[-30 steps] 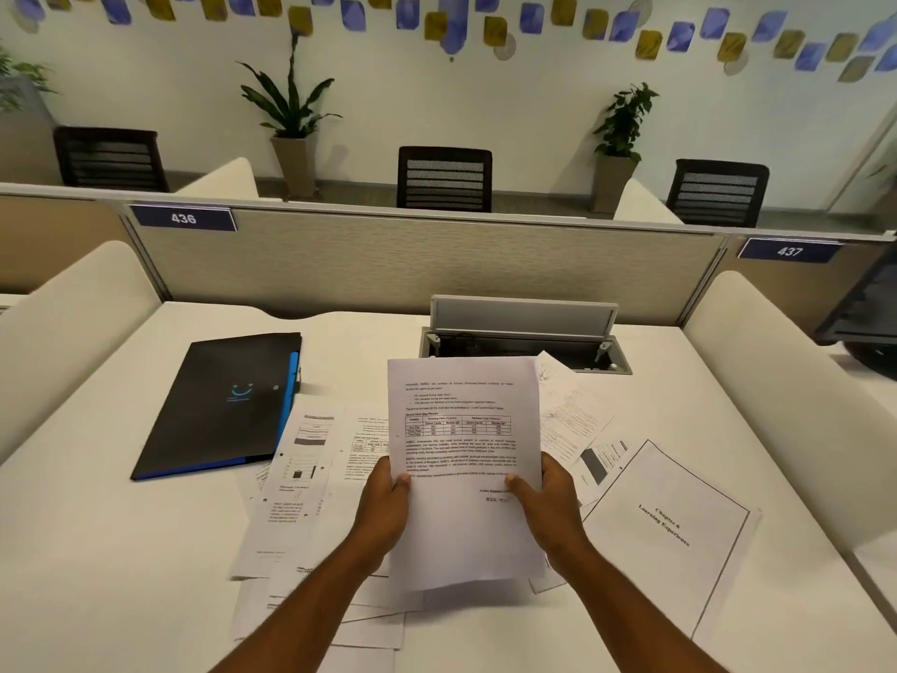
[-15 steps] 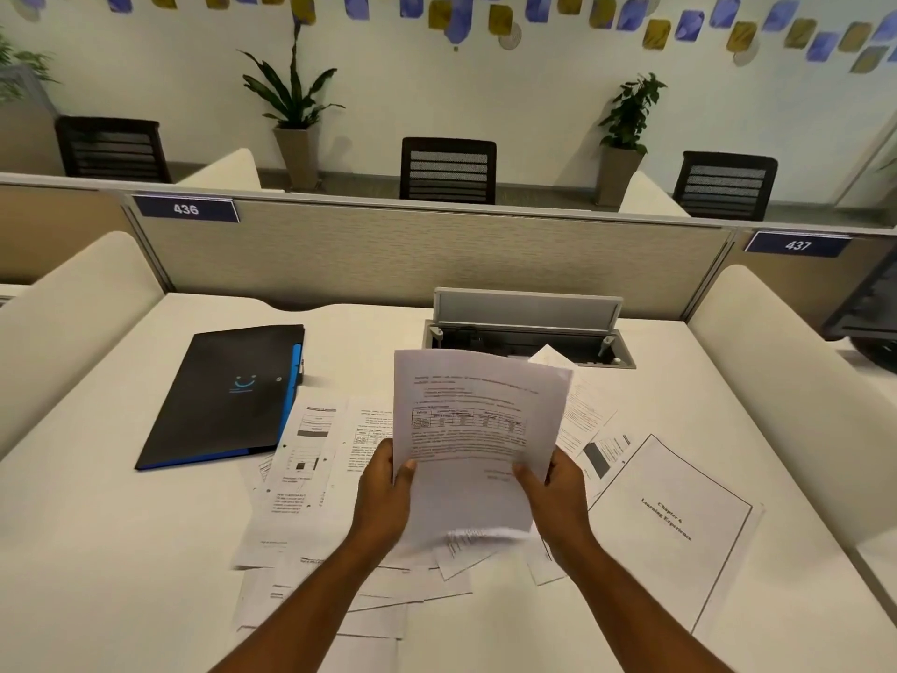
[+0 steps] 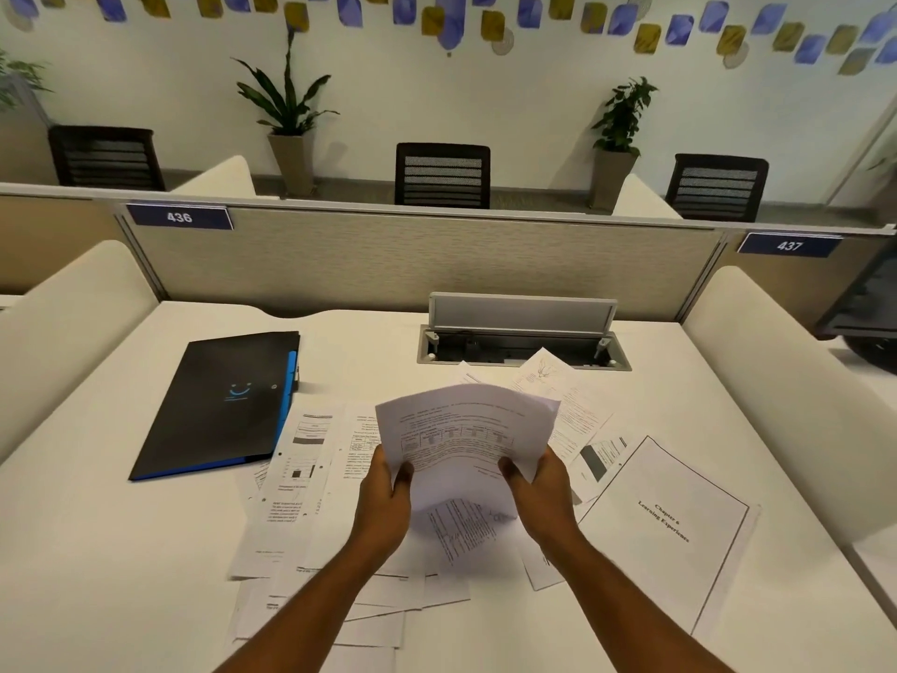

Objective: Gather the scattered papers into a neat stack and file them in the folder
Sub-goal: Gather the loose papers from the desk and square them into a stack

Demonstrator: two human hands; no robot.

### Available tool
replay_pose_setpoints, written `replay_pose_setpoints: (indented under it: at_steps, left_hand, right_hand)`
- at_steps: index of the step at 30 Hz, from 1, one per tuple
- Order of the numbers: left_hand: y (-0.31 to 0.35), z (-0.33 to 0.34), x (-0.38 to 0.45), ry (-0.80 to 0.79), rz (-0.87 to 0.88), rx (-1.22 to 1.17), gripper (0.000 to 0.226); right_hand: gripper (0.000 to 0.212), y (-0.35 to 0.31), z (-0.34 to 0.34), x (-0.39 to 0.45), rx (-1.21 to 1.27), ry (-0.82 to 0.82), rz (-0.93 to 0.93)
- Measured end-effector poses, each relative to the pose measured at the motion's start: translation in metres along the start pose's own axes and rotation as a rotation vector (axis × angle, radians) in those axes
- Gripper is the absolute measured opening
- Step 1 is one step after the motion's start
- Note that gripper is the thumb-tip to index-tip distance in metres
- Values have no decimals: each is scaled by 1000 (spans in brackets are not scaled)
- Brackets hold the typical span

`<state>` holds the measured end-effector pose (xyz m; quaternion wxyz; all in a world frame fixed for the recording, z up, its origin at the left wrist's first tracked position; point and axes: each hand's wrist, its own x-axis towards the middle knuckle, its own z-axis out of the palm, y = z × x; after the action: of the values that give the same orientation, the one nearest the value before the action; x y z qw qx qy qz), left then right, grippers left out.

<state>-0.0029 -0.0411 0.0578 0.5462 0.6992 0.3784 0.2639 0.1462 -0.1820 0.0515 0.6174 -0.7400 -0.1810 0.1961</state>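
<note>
sheet (image 3: 466,429) now bowed lower | both hands' grip clamps it | labels "436", "437", "Chapter 6"

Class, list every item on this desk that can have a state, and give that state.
Folder: closed, flat on desk.
Held sheet: bowed, gripped by left hand and right hand.
Loose papers: scattered, overlapping.
Chapter sheet: flat, skewed.
Cable-box lid: open.

Two hands, left (image 3: 386,502) and right (image 3: 541,497), are counted, along with one folder (image 3: 218,405), three chairs (image 3: 441,174), three potted plants (image 3: 286,114) and two number plates (image 3: 179,217); the loose sheets (image 3: 296,483) overlap too much to be counted.
</note>
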Motion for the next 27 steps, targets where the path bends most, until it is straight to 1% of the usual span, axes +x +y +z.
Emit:
replay_pose_setpoints:
  at_steps: [2, 4, 6, 8, 10, 13, 14, 17, 19, 21, 23, 27]
  left_hand:
    - [1, -3, 2, 14, 11, 9, 43]
    - [1, -6, 4, 34, 16, 1, 32]
    - [2, -9, 6, 55, -27, -1, 27]
    - [1, -13, 7, 84, -74, 50, 35]
    - [-4, -16, 7, 83, -111, 86, 41]
    - [-16, -17, 6, 28, -176, 101, 43]
    - [-20, -17, 5, 7, -202, 100, 38]
    - [-31, -13, 4, -17, -288, 113, 13]
    - [-36, -10, 6, -26, -336, 84, 6]
    - [-39, -6, 10, -24, -375, 136, 8]
    - [-42, -1, 15, -27, -396, 255, 9]
    - [-53, 10, 26, -25, -303, 465, 31]
  right_hand:
    - [34, 0, 0, 1, -3, -10, 8]
    - [30, -3, -2, 0, -12, -11, 0]
    - [27, -5, -3, -1, -32, -27, -4]
    - [28, -4, -2, -2, -41, -70, 28]
    - [33, 2, 0, -5, -12, -130, 102]
    - [32, 20, -2, -10, 31, -171, 176]
    - [31, 27, -4, -11, 28, -165, 186]
    - [32, 49, -19, -12, 14, -107, 221]
    - [38, 60, -33, -10, 16, -60, 238]
    - [41, 68, -48, -8, 14, -21, 250]
    - [37, 74, -60, -5, 0, 3, 269]
    - [33, 82, -74, 1, 8, 49, 319]
